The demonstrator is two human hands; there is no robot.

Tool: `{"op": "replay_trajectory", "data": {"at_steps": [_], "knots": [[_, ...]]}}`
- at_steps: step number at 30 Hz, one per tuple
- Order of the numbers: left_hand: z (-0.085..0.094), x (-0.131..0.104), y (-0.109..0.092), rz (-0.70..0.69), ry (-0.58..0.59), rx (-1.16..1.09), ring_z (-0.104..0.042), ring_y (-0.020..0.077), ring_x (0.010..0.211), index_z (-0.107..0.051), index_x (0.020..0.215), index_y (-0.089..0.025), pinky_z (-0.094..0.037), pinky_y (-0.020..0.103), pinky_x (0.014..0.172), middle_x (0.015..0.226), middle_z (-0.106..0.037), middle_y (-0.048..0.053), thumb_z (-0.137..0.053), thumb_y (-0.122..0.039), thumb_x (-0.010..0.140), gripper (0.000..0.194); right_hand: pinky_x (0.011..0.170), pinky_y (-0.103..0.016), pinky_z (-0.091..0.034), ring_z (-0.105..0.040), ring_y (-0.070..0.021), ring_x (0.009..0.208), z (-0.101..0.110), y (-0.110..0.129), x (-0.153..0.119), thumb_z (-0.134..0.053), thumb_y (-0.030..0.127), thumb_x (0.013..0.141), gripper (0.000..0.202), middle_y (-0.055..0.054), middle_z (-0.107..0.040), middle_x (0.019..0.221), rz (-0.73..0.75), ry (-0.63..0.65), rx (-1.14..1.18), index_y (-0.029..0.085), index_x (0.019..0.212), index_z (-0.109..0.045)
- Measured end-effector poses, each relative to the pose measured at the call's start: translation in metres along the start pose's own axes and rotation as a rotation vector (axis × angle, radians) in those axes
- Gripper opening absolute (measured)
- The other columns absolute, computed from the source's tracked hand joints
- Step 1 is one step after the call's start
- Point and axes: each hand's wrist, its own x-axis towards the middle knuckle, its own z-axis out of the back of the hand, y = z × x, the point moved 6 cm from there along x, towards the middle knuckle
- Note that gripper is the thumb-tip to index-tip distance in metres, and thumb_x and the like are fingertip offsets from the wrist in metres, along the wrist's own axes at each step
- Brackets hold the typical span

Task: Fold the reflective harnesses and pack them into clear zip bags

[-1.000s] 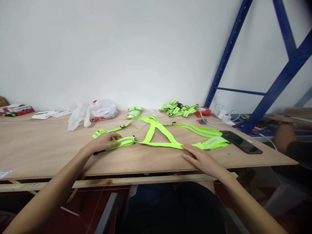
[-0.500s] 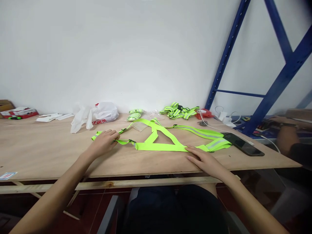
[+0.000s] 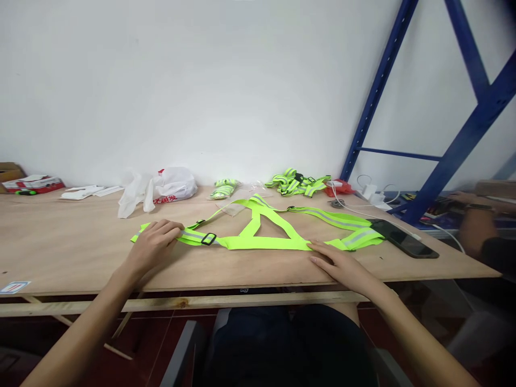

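Observation:
A neon-yellow reflective vest [image 3: 268, 243] made of straps lies spread on the wooden table [image 3: 209, 271]. Its middle straps form a triangle, and grey reflective stripes run along the side straps. My left hand [image 3: 153, 243] is closed on the left side strap, just left of a black slide buckle [image 3: 208, 239]. My right hand [image 3: 338, 263] rests with fingers stretched out on the vest's lower strap, right of the triangle. The vest's right end lies against a dark phone [image 3: 403, 240].
Along the wall lie a white plastic bag [image 3: 175, 184], a bagged folded vest [image 3: 224, 189], a heap of similar straps [image 3: 296, 184] and a red packet [image 3: 339, 186]. A white cable [image 3: 355, 206] crosses toward the phone. At right stand a blue rack [image 3: 379, 91] and another person's arm [image 3: 478, 223].
My left hand has moved left and slightly down with the strap. The strap beside it now lies flatter and straighter, with its buckle facing up. My right hand has stayed in place.

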Motion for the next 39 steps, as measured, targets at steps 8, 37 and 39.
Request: {"op": "replay_trajectory", "data": {"at_steps": [8, 37, 39], "knots": [[-0.004, -0.011, 0.004, 0.193, 0.271, -0.142, -0.061, 0.0284, 0.117, -0.067, 0.093, -0.022, -0.044, 0.041, 0.096, 0.127, -0.069, 0.009, -0.038, -0.025, 0.093, 0.029, 0.117, -0.051, -0.037, -0.049, -0.0321, 0.138, 0.001, 0.001, 0.0, -0.046, 0.052, 0.095, 0.054, -0.01, -0.054, 0.147, 0.01, -0.009, -0.017, 0.02, 0.135, -0.064], [-0.015, -0.009, 0.013, 0.441, 0.684, -0.176, -0.065, 0.0369, 0.111, -0.076, 0.108, -0.029, -0.034, 0.057, 0.104, 0.113, -0.075, 0.01, -0.044, -0.04, 0.087, 0.04, 0.116, -0.054, -0.038, -0.05, -0.0331, 0.137, -0.002, -0.005, -0.001, -0.049, 0.051, 0.094, 0.051, -0.012, -0.057, 0.144, 0.022, -0.064, 0.005, 0.021, 0.131, -0.065], [-0.01, -0.011, 0.017, 0.449, 0.705, -0.181, -0.066, 0.0362, 0.105, -0.075, 0.109, -0.028, -0.032, 0.058, 0.105, 0.106, -0.076, 0.011, -0.047, -0.039, 0.084, 0.039, 0.116, -0.054, -0.037, -0.05, -0.0334, 0.137, -0.003, -0.007, -0.001, -0.048, 0.051, 0.094, 0.051, -0.012, -0.058, 0.144, 0.025, -0.068, 0.006, 0.02, 0.131, -0.065]]}}
